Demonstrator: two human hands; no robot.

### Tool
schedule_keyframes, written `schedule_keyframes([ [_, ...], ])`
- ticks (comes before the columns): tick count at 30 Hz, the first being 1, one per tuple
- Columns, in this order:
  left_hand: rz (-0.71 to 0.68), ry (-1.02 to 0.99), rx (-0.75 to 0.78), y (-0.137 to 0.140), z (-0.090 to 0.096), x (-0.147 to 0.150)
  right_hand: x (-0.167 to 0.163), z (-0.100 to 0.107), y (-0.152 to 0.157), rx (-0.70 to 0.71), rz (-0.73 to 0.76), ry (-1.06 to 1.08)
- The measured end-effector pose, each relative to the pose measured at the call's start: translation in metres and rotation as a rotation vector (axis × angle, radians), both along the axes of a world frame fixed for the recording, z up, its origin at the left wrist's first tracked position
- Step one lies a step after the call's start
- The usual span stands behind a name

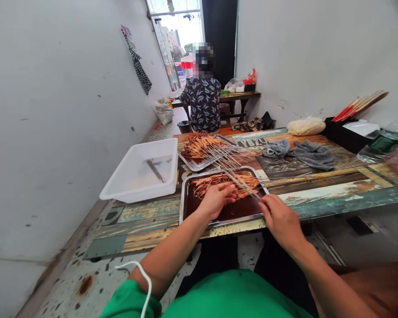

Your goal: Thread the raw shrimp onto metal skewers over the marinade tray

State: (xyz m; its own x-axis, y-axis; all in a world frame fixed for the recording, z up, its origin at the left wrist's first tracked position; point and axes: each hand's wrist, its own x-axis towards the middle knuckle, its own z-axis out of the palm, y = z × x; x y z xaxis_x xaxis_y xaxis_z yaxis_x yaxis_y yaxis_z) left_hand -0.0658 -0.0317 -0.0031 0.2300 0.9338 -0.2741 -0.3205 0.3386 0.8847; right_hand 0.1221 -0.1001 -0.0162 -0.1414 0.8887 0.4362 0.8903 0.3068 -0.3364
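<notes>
In the lower tray (185, 198), a metal one with brown liquid, lie reddish-brown skewered food strips (205, 183); their exact kind is unclear. My left hand (218, 202) hovers at the near side of these strips, fingers loosely curved and apart, with nothing visible in them. At the tray's right edge, my right hand (280, 218) is closed around the ends of a few long thin metal skewers (240, 182), which slant up and left over the food. Behind, a second metal tray (196, 165) carries a heap of skewered strips (202, 145), their bare metal rods pointing right.
A white plastic tub (135, 174) with a metal tool inside stands left. Grey cloths (313, 154), loose skewers, a bagged pale item (306, 126), a black box (345, 134) and a plastic bottle (384, 143) occupy the right. A person (204, 104) sits beyond the table, facing away.
</notes>
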Motion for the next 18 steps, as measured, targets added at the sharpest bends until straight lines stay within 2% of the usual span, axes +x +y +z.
schedule_keyframes([
  [4,0.239,0.587,0.383,0.011,0.004,-0.038,0.031,-0.006,0.013,0.044,-0.070,-0.030],
  [6,0.282,0.886,0.492,0.018,0.004,-0.056,0.041,-0.012,0.019,0.051,-0.074,-0.038],
  [9,0.192,1.218,0.612,0.025,-0.002,-0.073,0.045,-0.022,0.026,0.049,-0.051,-0.036],
  [12,0.078,1.439,0.730,0.029,-0.010,-0.077,0.043,-0.031,0.029,0.061,-0.024,-0.036],
  [15,0.032,1.556,0.800,0.034,-0.012,-0.078,0.041,-0.036,0.031,0.104,-0.004,-0.046],
  [18,-0.047,1.614,0.775,0.042,-0.008,-0.078,0.040,-0.040,0.033,0.144,0.014,-0.033],
])
